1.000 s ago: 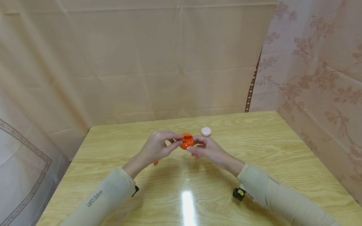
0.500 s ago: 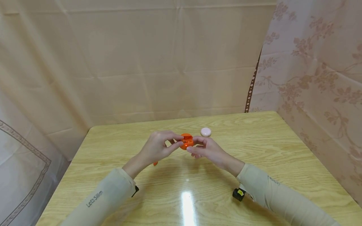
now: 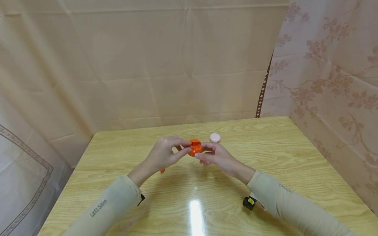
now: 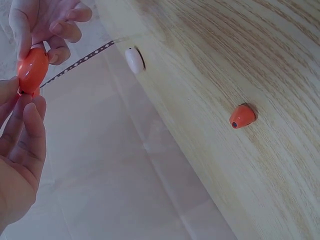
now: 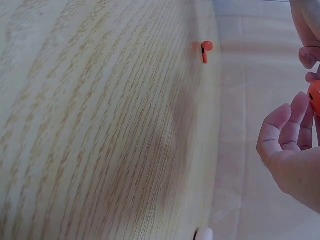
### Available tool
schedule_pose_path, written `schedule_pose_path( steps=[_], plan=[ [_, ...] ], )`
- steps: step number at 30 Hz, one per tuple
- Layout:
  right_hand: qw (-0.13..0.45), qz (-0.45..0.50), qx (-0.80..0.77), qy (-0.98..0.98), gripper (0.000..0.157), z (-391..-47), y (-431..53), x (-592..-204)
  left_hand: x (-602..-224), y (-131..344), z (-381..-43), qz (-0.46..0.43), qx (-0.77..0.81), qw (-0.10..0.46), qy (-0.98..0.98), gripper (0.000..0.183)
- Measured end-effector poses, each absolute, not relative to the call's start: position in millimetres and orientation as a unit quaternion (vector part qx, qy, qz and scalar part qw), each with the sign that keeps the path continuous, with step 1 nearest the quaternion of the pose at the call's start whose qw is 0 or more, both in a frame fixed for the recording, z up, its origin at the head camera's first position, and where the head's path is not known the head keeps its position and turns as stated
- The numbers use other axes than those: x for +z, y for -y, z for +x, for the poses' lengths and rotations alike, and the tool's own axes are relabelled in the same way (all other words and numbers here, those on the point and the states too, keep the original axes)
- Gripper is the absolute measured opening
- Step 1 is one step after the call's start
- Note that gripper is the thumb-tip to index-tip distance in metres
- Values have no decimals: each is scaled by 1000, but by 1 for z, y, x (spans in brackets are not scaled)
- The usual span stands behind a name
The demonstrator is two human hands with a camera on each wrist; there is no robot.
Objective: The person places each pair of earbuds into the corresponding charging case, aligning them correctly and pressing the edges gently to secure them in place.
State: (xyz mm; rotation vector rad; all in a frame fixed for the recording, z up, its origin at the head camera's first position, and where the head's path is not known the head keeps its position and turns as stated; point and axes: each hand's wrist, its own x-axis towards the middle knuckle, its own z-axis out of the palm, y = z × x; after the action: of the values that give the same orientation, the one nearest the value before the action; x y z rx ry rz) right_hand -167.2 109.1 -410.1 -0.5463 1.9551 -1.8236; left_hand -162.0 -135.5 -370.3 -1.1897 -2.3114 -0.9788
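Observation:
An orange earbud case [image 3: 195, 151], round and glossy with its lid raised, is held up over the table between both hands. My left hand [image 3: 165, 150] pinches its left side with thumb and fingertips; whether an earbud is between them too I cannot tell. From the other side my right hand [image 3: 217, 155] grips the case with thumb below and index finger above, the other fingers curled loosely. In the left wrist view the case [image 4: 33, 69] shows its smooth outer shell. A loose orange earbud [image 5: 205, 51] lies on the table, partly behind my left hand in the head view.
A round pale pink case [image 3: 215, 138] rests on the wooden table [image 3: 265, 147] behind my right hand. Beige curtains [image 3: 177, 65] hang past the far edge, and flowered cloth [image 3: 333, 72] hangs on the right. A black wrist device [image 3: 249, 202] sits under the right sleeve.

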Motion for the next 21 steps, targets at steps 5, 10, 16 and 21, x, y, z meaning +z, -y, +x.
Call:
schedule_pose_path(
  steps=[5, 10, 16, 21],
  plan=[
    [206, -196, -656, -699, 39, -168, -109, -411, -371, 136, -162, -418, -346, 181, 821, 15],
    [208, -194, -659, -696, 39, -167, -109, -410, -371, 136, -162, -416, -346, 178, 822, 13],
    [208, -193, -656, -699, 40, -167, -109, -410, -371, 137, -162, -417, -346, 176, 822, 12],
    [206, -189, -656, -701, 41, -167, -110, -411, -371, 140, -162, -411, -336, 168, 830, 11]
  ],
)
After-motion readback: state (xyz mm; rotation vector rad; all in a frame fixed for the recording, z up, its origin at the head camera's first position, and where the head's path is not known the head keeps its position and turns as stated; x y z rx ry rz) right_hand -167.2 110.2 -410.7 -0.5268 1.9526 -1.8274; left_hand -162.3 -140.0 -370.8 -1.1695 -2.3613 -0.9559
